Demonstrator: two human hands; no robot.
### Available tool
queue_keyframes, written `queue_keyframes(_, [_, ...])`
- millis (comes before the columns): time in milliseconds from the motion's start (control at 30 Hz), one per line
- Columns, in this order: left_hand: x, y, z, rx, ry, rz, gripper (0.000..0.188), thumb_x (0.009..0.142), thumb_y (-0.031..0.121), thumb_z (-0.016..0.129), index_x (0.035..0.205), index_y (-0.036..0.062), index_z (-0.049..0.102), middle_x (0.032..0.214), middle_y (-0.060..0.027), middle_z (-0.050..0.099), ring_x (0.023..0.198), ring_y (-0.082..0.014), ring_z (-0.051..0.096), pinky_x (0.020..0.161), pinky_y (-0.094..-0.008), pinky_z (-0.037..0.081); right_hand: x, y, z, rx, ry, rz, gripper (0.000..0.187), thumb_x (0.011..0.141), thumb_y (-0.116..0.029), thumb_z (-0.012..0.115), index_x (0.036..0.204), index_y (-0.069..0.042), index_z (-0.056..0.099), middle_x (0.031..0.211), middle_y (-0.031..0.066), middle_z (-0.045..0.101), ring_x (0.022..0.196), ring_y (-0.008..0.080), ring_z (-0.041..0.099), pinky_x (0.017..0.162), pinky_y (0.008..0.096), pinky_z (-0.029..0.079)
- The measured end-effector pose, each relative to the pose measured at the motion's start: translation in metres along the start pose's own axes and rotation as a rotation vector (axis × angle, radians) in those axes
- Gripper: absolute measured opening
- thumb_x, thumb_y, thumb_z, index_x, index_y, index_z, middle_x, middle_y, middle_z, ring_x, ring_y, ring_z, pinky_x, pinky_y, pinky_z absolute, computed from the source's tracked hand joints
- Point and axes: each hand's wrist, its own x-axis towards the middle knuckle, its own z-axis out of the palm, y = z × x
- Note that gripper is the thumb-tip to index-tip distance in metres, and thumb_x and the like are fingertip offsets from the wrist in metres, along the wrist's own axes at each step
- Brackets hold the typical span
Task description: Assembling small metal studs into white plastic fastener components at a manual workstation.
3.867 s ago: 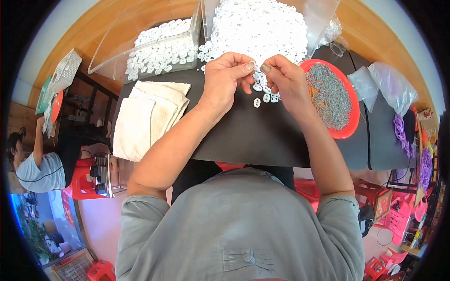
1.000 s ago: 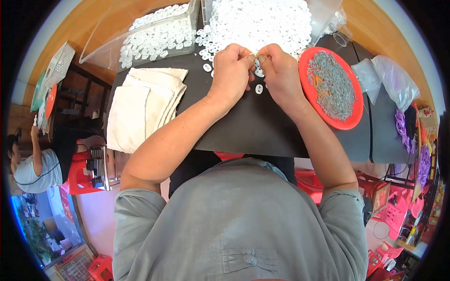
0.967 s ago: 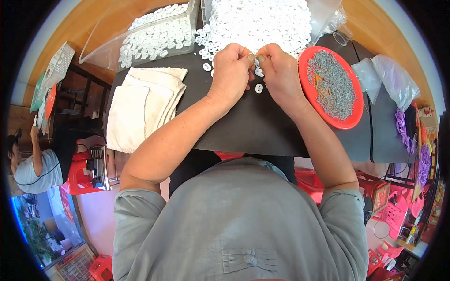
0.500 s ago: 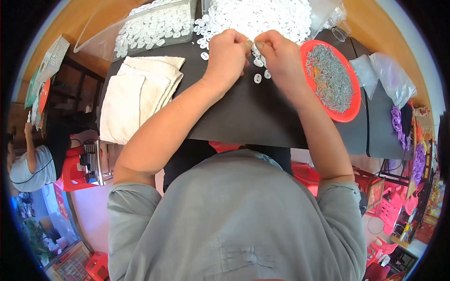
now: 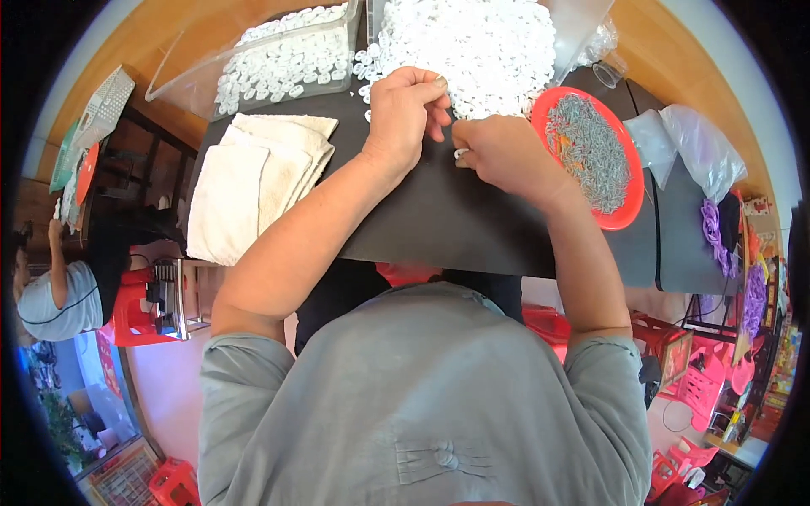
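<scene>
A heap of small white oval plastic pieces (image 5: 472,51) lies at the far side of the dark table. My left hand (image 5: 403,114) is raised at the near left edge of that heap, thumb and forefinger pinched together; what is between them, if anything, is too small to make out. Lower and to the right, my right hand (image 5: 510,156) is closed, and one white oval piece (image 5: 461,153) shows at its fingertips. Just right of that hand sits a red oval tray (image 5: 626,221) of small grey metal screws or nails (image 5: 595,152), with some orange showing among them.
A clear bin (image 5: 344,84) of more white pieces stands at the back left. Folded cream cloths (image 5: 228,198) lie on the left. Clear plastic bags (image 5: 704,152) and purple cord (image 5: 715,232) are at the right. Another person (image 5: 63,295) is at the far left.
My hands, close together over the heap before, have parted. The right hand has come nearer and turned with a white oval piece; the loose pieces on the table below are no longer seen there.
</scene>
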Motion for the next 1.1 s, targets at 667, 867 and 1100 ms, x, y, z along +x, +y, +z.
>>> queue_keyframes(667, [-0.004, 0.005, 0.002, -0.088, -0.049, -0.009, 0.011, 0.085, 0.01, 0.061, 0.085, -0.0004, 0.06, 0.07, -0.008, 0.06, 0.054, -0.0152, 0.055, 0.044, -0.0276, 0.042, 0.005, 0.015, -0.006, 0.614, 0.31, 0.152, 0.013, 0.08, -0.009, 0.068, 0.088, -0.004, 0.059, 0.065, 0.0006, 0.054, 0.064, 0.0115, 0.053, 0.058, 0.0278, 0.041])
queue_keyframes(867, [-0.012, 0.01, 0.008, -0.053, -0.111, -0.064, 0.011, 0.086, 0.011, 0.062, 0.085, 0.0001, 0.061, 0.07, -0.0067, 0.06, 0.054, -0.0143, 0.056, 0.044, -0.0261, 0.042, 0.003, 0.01, -0.013, 0.762, 0.493, 0.173, 0.009, 0.086, -0.007, 0.064, 0.094, -0.003, 0.063, 0.069, -0.0037, 0.055, 0.066, 0.0046, 0.047, 0.06, 0.0217, 0.039])
queue_keyframes(1100, [-0.012, 0.009, 0.007, -0.017, -0.162, -0.081, 0.015, 0.089, 0.015, 0.062, 0.087, 0.0005, 0.061, 0.071, -0.0059, 0.06, 0.054, -0.0131, 0.055, 0.045, -0.025, 0.041, 0.006, 0.011, -0.008, 0.49, 0.595, 0.007, 0.007, 0.089, -0.005, 0.059, 0.095, -0.001, 0.062, 0.076, 0.0025, 0.059, 0.07, 0.0094, 0.052, 0.063, 0.025, 0.043])
